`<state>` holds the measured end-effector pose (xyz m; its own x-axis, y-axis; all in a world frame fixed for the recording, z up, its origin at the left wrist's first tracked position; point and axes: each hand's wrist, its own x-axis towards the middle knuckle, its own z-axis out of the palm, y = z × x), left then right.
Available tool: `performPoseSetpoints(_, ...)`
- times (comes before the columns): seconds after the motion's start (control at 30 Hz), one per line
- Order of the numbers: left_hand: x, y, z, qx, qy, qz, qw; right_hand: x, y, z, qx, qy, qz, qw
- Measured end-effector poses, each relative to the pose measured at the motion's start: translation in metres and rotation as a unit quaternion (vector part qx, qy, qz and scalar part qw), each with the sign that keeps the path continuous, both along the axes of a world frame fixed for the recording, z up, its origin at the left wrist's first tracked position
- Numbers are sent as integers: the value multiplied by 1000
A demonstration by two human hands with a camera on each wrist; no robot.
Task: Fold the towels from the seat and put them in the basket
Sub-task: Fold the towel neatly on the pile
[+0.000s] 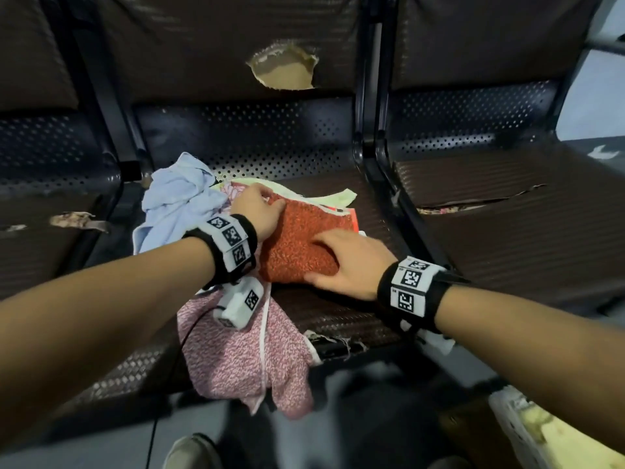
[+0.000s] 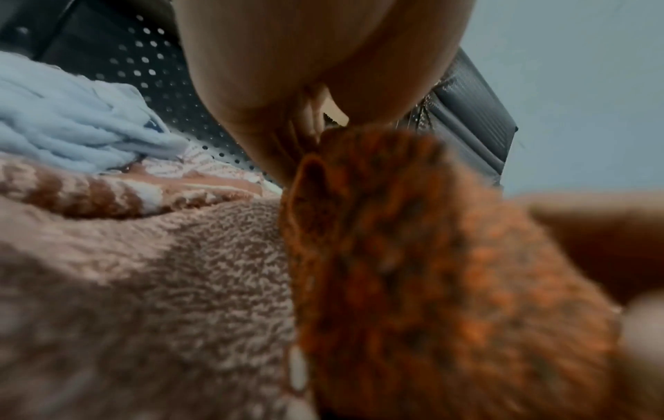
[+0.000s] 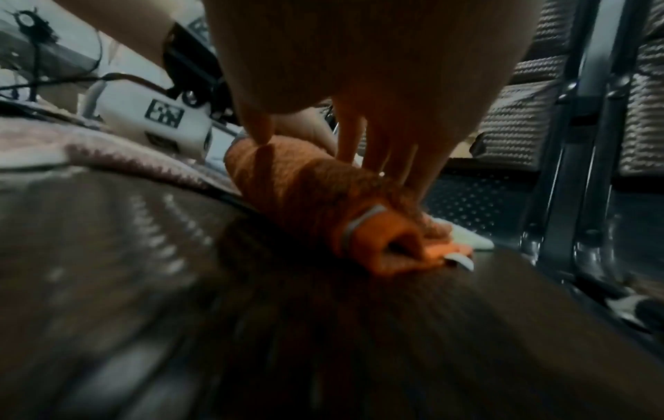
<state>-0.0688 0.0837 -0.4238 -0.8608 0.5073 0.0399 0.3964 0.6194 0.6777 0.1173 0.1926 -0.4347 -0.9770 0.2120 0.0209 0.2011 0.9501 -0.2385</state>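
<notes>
At centre left of the head view the blue towel [image 1: 176, 201] and pink towel [image 1: 243, 350] lie unfolded on the seat [image 1: 338, 316]. My left hand [image 1: 257, 208] curls its fingers over the far corner of the orange towel [image 1: 301, 242], already a thick folded bundle at centre; my right hand [image 1: 345, 258] lies spread and flat on its near edge. I'd press the layers square before lifting, both hands under. Lower right, what may be the basket [image 1: 517, 431] is blurred. Only square coded markers on the wristbands [image 1: 409, 286]; no readable writing.
</notes>
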Motion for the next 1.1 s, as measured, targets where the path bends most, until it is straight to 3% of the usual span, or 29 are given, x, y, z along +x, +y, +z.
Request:
performPoseSetpoints(0.07,9,-12,4,40,16,-25,999,5,7,-13,-19,-59,9,998)
performPoseSetpoints(0.13,21,-27,8,48,39,-134,989,5,15,-19,-48,-67,2,997)
performPoseSetpoints(0.2,31,-43,11,-11,6,-263,965,0,19,-19,-57,-63,2,996)
performPoseSetpoints(0.27,33,-55,5,-130,29,-331,934,-3,20,-16,-59,-71,7,996)
performPoseSetpoints(0.33,32,-61,2,-199,88,-328,919,-1,21,-12,-59,-74,-1,996)
performPoseSetpoints(0.43,30,-61,7,-151,85,-286,943,8,28,1,-83,-31,-43,995)
performPoseSetpoints(0.53,31,-62,13,-93,15,-256,962,20,39,14,-161,13,-87,983)
performPoseSetpoints(0.63,40,-62,14,-9,-94,-203,975,31,44,19,-330,61,-134,932)
performPoseSetpoints(0.67,44,-60,14,9,-127,-175,976,32,45,18,-349,75,-153,922)
performPoseSetpoints(0.77,50,-50,9,-3,-178,-124,976,34,41,16,-199,126,-177,955)
performPoseSetpoints(0.83,50,-45,5,-55,-151,-107,981,33,30,19,-71,153,-103,980)
performPoseSetpoints(0.9,47,-42,-2,-109,-89,-83,987,30,18,16,-4,102,0,995)
performPoseSetpoints(1.0,44,-43,-8,-96,-16,-47,994,26,10,-2,-21,-30,41,998)
performPoseSetpoints(1.1,42,-45,-4,-20,41,-168,985,25,15,-15,-38,-47,30,998)
